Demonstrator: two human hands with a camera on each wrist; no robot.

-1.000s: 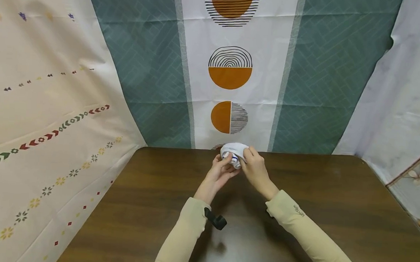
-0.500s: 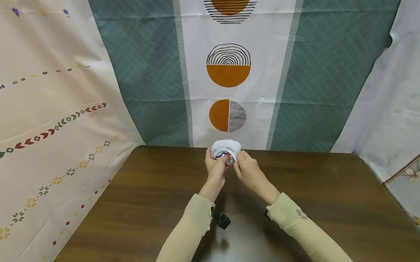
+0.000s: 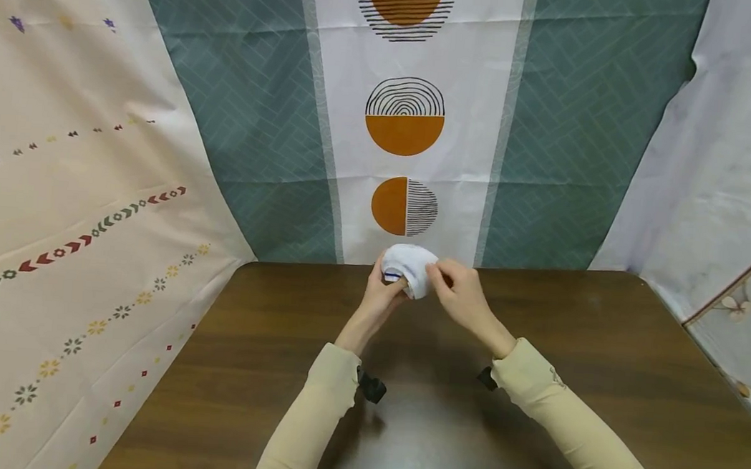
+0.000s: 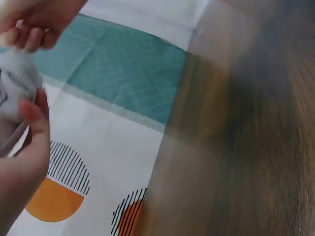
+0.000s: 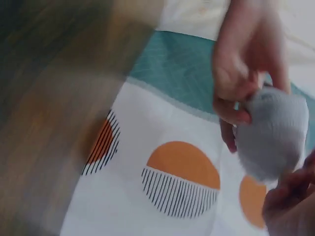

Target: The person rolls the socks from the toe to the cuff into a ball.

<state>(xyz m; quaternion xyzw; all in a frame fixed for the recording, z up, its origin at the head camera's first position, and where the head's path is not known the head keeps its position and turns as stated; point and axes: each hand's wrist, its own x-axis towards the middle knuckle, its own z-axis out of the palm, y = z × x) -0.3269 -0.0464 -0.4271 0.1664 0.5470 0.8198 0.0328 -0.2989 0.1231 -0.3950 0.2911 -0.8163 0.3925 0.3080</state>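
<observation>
A balled-up pair of white socks (image 3: 407, 264) with a blue stripe is held up over the far edge of the table. My left hand (image 3: 376, 299) grips the ball from the left, its thumb tucked at the folded opening, as the left wrist view also shows. On the other side, my right hand (image 3: 462, 297) pinches the sock fabric's edge with curled fingers. Ribbed knit shows on the socks (image 5: 273, 132) in the right wrist view, between the left hand (image 5: 248, 59) above and the right hand (image 5: 293, 201) below.
A brown wooden table (image 3: 265, 357) lies beneath the hands. Behind it hangs a green and white cloth (image 3: 265, 134) with orange circles. A cream patterned cloth (image 3: 81, 195) hangs on the left, a pale one (image 3: 727, 177) on the right.
The cuff fabric has been drawn further over the ball, hiding the inner folds. My right hand has shifted outward to the right, while the left hand keeps its hold.
</observation>
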